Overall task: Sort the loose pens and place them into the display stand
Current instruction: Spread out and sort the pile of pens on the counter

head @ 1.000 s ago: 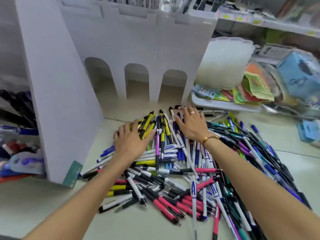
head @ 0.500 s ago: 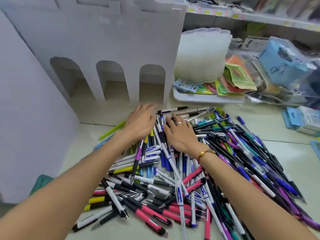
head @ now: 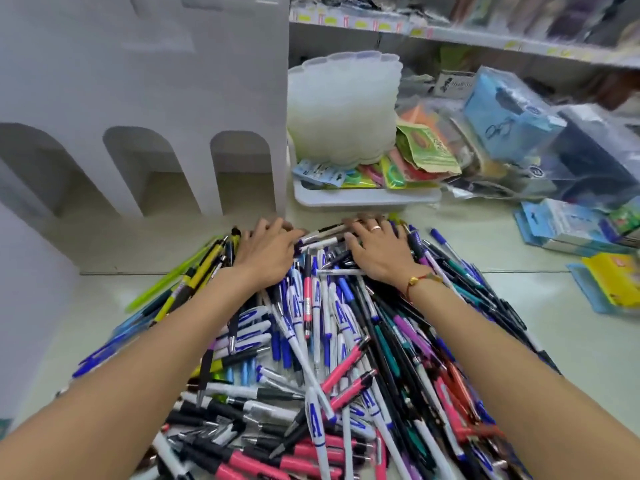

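Plastic pens (head: 322, 341) under both hands

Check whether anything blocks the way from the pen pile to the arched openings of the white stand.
Nothing visible does. Bare floor lies between the pen pile and the display stand; both the left hand and right hand rest on the pile's far edge.
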{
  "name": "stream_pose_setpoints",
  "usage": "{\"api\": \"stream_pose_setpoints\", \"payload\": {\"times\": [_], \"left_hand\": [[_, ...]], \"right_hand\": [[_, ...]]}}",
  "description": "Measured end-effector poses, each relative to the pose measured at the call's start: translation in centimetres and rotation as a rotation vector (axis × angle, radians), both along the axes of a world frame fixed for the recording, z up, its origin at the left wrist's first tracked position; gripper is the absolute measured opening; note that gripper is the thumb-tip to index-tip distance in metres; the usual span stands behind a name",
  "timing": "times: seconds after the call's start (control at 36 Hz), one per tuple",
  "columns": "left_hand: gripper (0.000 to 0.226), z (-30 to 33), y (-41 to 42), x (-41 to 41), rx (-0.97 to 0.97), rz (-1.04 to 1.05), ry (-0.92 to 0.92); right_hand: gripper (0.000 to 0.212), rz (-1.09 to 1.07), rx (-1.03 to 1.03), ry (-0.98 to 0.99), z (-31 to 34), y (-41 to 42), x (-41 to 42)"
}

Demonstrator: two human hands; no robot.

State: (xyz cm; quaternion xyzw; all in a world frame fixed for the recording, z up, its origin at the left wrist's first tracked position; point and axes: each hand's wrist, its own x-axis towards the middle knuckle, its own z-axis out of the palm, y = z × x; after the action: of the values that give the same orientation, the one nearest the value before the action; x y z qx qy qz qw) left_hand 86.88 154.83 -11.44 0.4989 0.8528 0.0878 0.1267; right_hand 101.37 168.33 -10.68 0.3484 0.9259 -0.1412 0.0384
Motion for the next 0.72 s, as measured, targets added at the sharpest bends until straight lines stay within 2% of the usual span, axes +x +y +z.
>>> {"api": "stream_pose_setpoints", "payload": {"times": [0.08, 0.28, 0.36, 0.5, 0.58, 0.64, 0.72], "left_hand": [[0.048, 0.0, -0.6, 0.3, 0.014, -0.014, -0.012], [0.054, 1.4, -2.4, 1.5, -0.006, -0.091, -0.074], [0.056, 2.5, -3.2, 1.9, 0.072, -0.072, -0.099], [0.052, 3.8, -7.4, 2.6, 0.332, 0.166, -0.025], [0.053, 3.9, -11.8, 2.9, 0.322, 0.361, -0.007], [0.053, 3.7, -14.7, 2.9, 0.29, 0.459, 0.007], [0.052, 3.1, -18.6, 2.4, 0.198, 0.551, -0.014]], "right_hand": [[0.041, 0.015, 0.024, 0.042, 0.1, -1.2, 0.3], [0.046, 0.035, -0.166, -0.015, 0.9, -3.6, 2.5], [0.047, 0.036, -0.16, -0.059, 1.8, -4.1, 2.5], [0.049, 0.082, -0.101, -0.104, 3.1, -5.3, 2.8], [0.049, 0.111, 0.019, -0.1, 3.6, -6.4, 3.2], [0.048, 0.141, 0.105, -0.024, 3.9, -7.5, 2.8], [0.045, 0.25, 0.098, 0.054, 4.1, -10.3, 0.4]]}}
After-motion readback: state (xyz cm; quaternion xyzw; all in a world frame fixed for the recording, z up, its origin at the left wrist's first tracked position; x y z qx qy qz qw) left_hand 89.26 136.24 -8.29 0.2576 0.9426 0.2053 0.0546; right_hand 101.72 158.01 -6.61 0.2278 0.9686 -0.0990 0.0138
